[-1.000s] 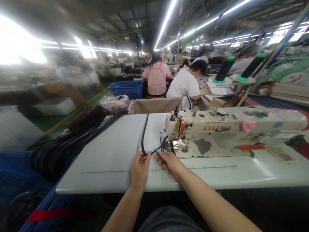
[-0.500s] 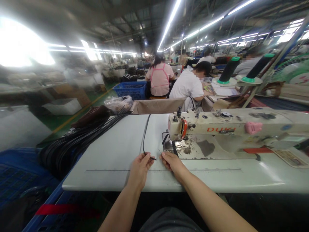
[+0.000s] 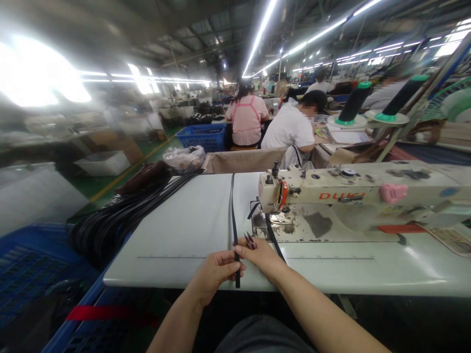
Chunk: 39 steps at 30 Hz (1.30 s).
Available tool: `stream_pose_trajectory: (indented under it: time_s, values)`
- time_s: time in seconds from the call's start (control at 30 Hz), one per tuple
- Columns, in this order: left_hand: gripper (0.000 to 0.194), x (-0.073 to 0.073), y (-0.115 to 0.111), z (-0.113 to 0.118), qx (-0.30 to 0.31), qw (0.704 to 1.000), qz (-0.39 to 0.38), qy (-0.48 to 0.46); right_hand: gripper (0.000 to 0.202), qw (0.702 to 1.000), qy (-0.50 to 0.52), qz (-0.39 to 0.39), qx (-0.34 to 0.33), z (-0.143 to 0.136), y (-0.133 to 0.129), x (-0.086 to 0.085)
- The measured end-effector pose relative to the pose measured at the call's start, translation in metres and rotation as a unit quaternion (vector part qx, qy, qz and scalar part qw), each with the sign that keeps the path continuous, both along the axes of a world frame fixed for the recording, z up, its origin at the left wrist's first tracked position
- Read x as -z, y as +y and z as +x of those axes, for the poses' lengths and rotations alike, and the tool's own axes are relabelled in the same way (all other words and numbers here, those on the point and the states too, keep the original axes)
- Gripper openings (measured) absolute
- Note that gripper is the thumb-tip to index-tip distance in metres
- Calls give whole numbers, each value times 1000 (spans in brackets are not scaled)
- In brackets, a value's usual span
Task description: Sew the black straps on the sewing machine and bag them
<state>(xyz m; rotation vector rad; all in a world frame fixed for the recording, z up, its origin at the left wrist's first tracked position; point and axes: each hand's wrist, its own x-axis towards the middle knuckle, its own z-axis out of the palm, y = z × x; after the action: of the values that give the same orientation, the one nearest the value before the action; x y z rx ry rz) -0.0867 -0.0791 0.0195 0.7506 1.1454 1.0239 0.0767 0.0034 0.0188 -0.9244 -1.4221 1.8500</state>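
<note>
A narrow black strap (image 3: 234, 215) runs from the table's far edge toward me, its free end hanging near the front edge. My left hand (image 3: 220, 270) is closed, pinching the strap just above that end. Slightly higher, my right hand (image 3: 257, 252) pinches the same strap between thumb and fingers. Dark pointed blades, apparently thread snips (image 3: 250, 240), stick up out of my right hand; their handles are hidden in it. Just right of my hands, another black strip (image 3: 273, 235) lies by the needle area of the sewing machine (image 3: 316, 189).
A ruler line (image 3: 165, 258) crosses the white table (image 3: 176, 220). A bundle of black straps (image 3: 110, 220) drapes over its left side beside a blue crate (image 3: 29, 255). Two black thread cones (image 3: 353, 105) stand behind the machine. Co-workers (image 3: 287, 127) sit beyond a fabric-lined bin (image 3: 246, 162).
My hands have come together on the strap, the right moving left to grip it. The strap's end now points toward me and is lower. The snips' blades show more clearly.
</note>
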Motion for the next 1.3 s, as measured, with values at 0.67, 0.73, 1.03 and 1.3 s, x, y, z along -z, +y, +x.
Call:
stream_pose_trajectory:
  time_s: [0.67,0.73,1.03,1.3]
  values:
    - [44,50,-97,-38,159,981,-58,91,42,996,-31,6,81,-32,24,11]
    - [42,51,-102,-43,167,979,-66,102,39,996,-30,4,84,-35,25,12]
    - [38,43,-104,-47,166,975,-84,124,43,994,-10,-22,106,-38,33,18]
    - [45,33,-99,-40,167,977,-76,112,52,992,34,-69,102,-35,38,19]
